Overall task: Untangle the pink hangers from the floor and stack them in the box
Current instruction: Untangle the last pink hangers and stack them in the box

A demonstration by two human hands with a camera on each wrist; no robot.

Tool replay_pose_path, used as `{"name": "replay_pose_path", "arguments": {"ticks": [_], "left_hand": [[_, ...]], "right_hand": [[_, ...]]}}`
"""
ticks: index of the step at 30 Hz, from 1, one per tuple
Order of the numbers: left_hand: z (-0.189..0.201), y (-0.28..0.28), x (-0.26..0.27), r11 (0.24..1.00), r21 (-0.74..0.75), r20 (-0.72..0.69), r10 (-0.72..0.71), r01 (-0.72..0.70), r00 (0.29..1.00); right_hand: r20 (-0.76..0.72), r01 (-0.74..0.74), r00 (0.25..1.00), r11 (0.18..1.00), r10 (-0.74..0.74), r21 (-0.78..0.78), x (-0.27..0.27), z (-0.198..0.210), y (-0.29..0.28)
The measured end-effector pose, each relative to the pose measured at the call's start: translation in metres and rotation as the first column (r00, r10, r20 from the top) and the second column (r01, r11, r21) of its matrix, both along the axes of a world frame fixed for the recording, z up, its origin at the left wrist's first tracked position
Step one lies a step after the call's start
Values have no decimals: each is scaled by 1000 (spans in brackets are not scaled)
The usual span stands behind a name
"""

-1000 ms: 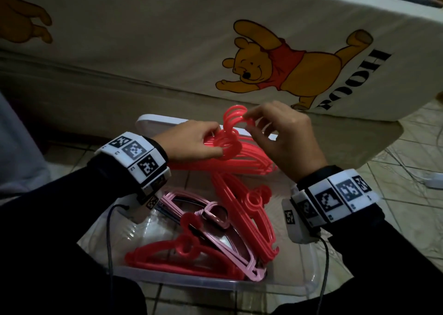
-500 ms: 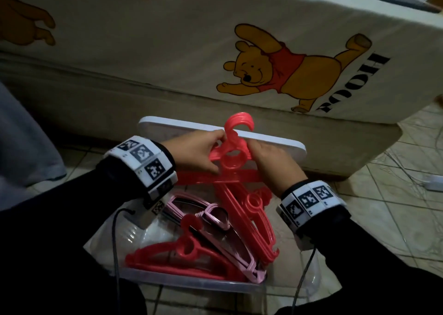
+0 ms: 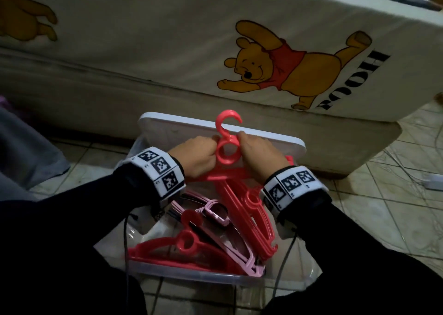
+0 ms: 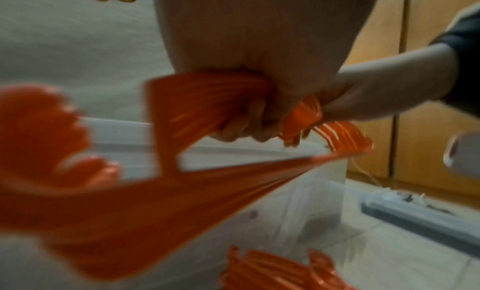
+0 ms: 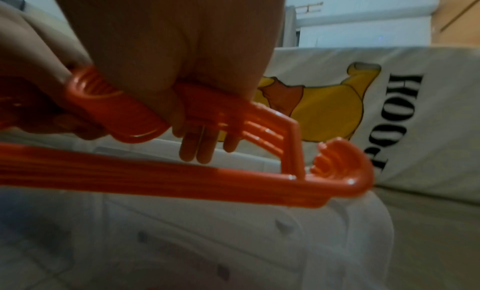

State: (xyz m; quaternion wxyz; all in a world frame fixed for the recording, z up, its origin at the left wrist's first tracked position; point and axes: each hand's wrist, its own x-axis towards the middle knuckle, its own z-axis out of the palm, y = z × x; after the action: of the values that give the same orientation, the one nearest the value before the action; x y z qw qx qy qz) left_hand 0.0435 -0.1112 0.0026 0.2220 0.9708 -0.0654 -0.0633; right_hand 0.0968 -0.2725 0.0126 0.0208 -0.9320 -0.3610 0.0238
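Two hands meet on one bundle of coral-pink hangers [image 3: 226, 156]: your left hand [image 3: 195, 157] clenches its left shoulder, your right hand [image 3: 260, 157] clenches the right one, fingers curled round the stacked bars in both wrist views. Between your knuckles sits the bundle's ring, with the hook rising just past your fingertips. Bundle is held level over the far end of the clear box [image 3: 282, 282], above its contents.

Below your wrists, inside the box: a second coral stack [image 3: 249, 216] lying slantwise under your right wrist, a pale pink stack [image 3: 215, 212] under your left, and another coral hanger [image 3: 184, 242] along the near wall. These already crowd the floor of the box beneath the held bundle.

Just beyond your fingertips, the white lid [image 3: 271, 138] stands propped at the box's far edge, against the mattress with a bear-print sheet [image 3: 275, 67]. Tiled floor [image 3: 383, 209] to the right of your right hand, with a cable on it.
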Motion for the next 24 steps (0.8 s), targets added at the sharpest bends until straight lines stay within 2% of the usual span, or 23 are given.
{"name": "replay_pose_path", "arguments": {"ticks": [4,7,9,11,15,19,22,24], "left_hand": [[-5,15,8,994,-88,-44,62,-66,997],[-19,25,9,978,-191,-203,38,-78,978],[-31,28,8,973,-208,-348,22,-100,937],[-45,34,8,963,-207,-452,63,-173,890],[-70,50,2,948,-191,-538,117,-256,835],[-91,64,-3,969,-2,-468,217,-247,856],[-101,74,-4,951,208,-388,294,-227,874],[-111,79,-4,932,286,-377,323,-223,868]], "right_hand": [[24,5,1000,999,-5,34,11,-1,-3],[5,-18,1000,999,18,-49,14,-14,-5],[-44,-36,998,995,33,-88,13,-28,-1],[-109,-52,993,995,43,-83,11,-42,5],[-154,-158,979,978,137,-137,13,-67,24],[-161,-236,965,954,208,-185,20,-82,50],[-149,-283,956,930,253,-234,27,-92,66],[-136,-313,948,919,288,-240,31,-100,76]]}}
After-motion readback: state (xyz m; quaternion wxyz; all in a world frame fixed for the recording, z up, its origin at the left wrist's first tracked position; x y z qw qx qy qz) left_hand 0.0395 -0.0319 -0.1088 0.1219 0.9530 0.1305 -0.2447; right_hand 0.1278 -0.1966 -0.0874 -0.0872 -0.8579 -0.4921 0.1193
